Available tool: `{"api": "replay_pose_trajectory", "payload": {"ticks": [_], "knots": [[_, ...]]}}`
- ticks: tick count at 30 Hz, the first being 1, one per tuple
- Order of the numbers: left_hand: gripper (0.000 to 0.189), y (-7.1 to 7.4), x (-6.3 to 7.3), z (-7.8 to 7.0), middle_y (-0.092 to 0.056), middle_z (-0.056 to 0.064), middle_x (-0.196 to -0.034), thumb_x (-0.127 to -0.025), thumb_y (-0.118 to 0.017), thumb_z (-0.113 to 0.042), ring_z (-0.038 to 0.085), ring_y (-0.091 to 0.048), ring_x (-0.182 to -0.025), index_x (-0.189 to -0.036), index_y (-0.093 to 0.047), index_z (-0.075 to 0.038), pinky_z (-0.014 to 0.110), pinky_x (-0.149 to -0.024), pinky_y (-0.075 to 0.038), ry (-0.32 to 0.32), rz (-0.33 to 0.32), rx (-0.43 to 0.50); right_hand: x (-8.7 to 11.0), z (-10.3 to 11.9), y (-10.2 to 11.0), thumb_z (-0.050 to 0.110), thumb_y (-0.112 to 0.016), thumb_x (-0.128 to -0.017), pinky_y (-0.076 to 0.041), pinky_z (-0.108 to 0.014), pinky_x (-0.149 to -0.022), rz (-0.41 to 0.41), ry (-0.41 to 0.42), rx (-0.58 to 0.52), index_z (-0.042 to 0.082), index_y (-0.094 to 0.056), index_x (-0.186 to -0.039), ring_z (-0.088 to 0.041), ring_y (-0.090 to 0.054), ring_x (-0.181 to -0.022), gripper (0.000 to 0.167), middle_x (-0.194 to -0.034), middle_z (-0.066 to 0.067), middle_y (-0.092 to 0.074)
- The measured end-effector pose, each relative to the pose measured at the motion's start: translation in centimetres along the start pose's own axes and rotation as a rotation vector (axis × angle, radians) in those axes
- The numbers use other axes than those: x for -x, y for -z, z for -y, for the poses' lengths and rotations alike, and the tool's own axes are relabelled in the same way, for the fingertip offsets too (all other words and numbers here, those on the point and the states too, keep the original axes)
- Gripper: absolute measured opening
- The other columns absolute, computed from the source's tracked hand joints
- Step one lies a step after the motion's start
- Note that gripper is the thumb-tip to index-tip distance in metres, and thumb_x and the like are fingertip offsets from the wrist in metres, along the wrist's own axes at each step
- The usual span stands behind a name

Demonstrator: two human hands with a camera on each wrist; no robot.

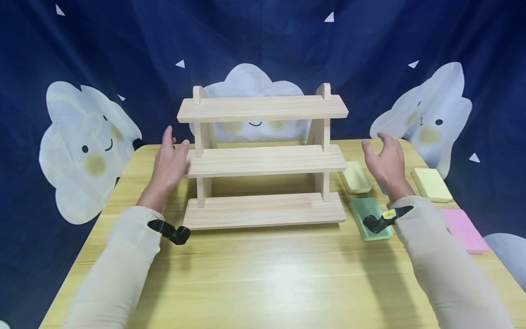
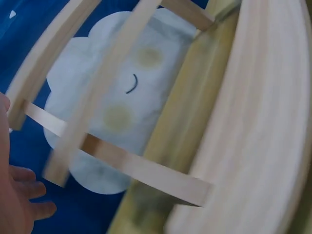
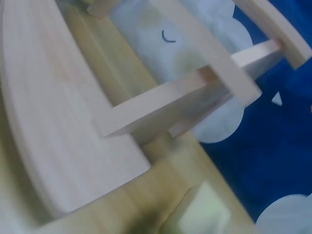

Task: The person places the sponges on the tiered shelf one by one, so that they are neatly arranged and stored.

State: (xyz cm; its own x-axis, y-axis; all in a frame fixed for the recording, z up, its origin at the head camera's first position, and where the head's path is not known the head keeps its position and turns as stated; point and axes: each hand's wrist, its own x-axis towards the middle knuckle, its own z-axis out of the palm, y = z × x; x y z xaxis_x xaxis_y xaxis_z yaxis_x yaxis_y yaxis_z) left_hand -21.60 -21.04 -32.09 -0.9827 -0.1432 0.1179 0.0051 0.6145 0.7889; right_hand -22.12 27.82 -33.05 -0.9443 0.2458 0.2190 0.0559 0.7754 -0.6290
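Note:
A three-tier wooden display shelf [image 1: 263, 160] stands on the table, its tiers stepping up toward the back. My left hand [image 1: 170, 162] is at its left end, thumb and fingers spread apart and holding nothing. In the left wrist view, that hand [image 2: 22, 200] shows at the left edge, close to the board ends; whether it touches them I cannot tell. Off the shelf's right end, my right hand [image 1: 385, 162] is raised with thumb and fingers apart, also holding nothing. The right wrist view shows the shelf [image 3: 63, 112] but no clear part of the hand.
Right of the shelf lie a pale yellow block [image 1: 355, 177], a green block [image 1: 367, 214], another pale yellow block [image 1: 431, 184] and a pink slab [image 1: 464, 230]. A blue item [image 1: 381, 188] is mostly hidden by my right wrist. Behind the table [image 1: 263, 274] hangs a dark blue cloud-print curtain [image 1: 263, 36].

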Motion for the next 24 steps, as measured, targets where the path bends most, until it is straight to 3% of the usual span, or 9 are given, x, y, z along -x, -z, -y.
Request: {"api": "replay_pose_trajectory", "payload": {"ticks": [7, 12, 14, 16, 20, 24], "knots": [[0.067, -1.7, 1.1, 1.9, -0.043, 0.016, -0.139, -0.098, -0.031, -0.045, 0.026, -0.043, -0.124, -0.152, -0.004, -0.019, 0.041, -0.105, -0.031, 0.089, -0.028, 0.224, 1.3, -2.5, -1.5, 0.055, -0.038, -0.092, -0.022, -0.057, -0.106, 0.064, -0.07, 0.013, 0.0, -0.027, -0.146, -0.047, -0.026, -0.132, 0.077, -0.145, -0.028, -0.029], [0.064, -2.7, 1.8, 2.6, -0.032, 0.015, -0.147, -0.099, -0.03, -0.043, 0.026, -0.035, -0.131, -0.152, -0.007, -0.016, 0.039, -0.109, -0.025, 0.16, -0.001, 0.366, 2.3, -4.1, -2.9, 0.055, -0.041, -0.092, -0.024, -0.059, -0.104, 0.123, -0.107, 0.042, -0.004, -0.025, -0.145, -0.049, -0.026, -0.132, 0.081, -0.144, -0.032, -0.029], [0.062, -3.1, 2.0, 2.8, -0.02, 0.012, -0.154, -0.099, -0.03, -0.04, 0.026, -0.028, -0.137, -0.152, -0.008, -0.015, 0.041, -0.112, -0.023, 0.182, 0.014, 0.461, 2.7, -4.6, -3.4, 0.054, -0.043, -0.092, -0.024, -0.059, -0.105, 0.14, -0.117, 0.065, -0.006, -0.026, -0.144, -0.049, -0.026, -0.132, 0.081, -0.143, -0.032, -0.03], [0.06, -3.6, 2.2, 3.0, -0.02, 0.012, -0.154, -0.1, -0.03, -0.036, 0.024, -0.029, -0.136, -0.152, -0.011, -0.013, 0.041, -0.111, -0.024, 0.2, 0.015, 0.566, 2.9, -5.0, -3.9, 0.052, -0.045, -0.092, -0.024, -0.058, -0.105, 0.155, -0.128, 0.079, -0.007, -0.027, -0.144, -0.049, -0.025, -0.132, 0.081, -0.143, -0.033, -0.03], [0.052, -4.5, 2.3, 3.1, -0.036, 0.014, -0.141, -0.101, -0.032, -0.031, 0.021, -0.041, -0.125, -0.149, -0.024, -0.011, 0.038, -0.108, -0.031, 0.227, 0.007, 0.79, 3.1, -5.6, -4.7, 0.05, -0.049, -0.091, -0.024, -0.058, -0.106, 0.173, -0.154, 0.123, -0.009, -0.025, -0.143, -0.05, -0.027, -0.13, 0.082, -0.14, -0.036, -0.03], [0.049, -5.2, 2.5, 3.3, -0.046, 0.008, -0.124, -0.101, -0.036, -0.031, 0.015, -0.047, -0.112, -0.142, -0.035, -0.005, 0.032, -0.104, -0.034, 0.247, 0.0, 0.868, 3.1, -6.1, -5.2, 0.049, -0.051, -0.09, -0.027, -0.057, -0.104, 0.201, -0.173, 0.188, -0.014, -0.024, -0.141, -0.051, -0.03, -0.127, 0.085, -0.135, -0.039, -0.032]]}}
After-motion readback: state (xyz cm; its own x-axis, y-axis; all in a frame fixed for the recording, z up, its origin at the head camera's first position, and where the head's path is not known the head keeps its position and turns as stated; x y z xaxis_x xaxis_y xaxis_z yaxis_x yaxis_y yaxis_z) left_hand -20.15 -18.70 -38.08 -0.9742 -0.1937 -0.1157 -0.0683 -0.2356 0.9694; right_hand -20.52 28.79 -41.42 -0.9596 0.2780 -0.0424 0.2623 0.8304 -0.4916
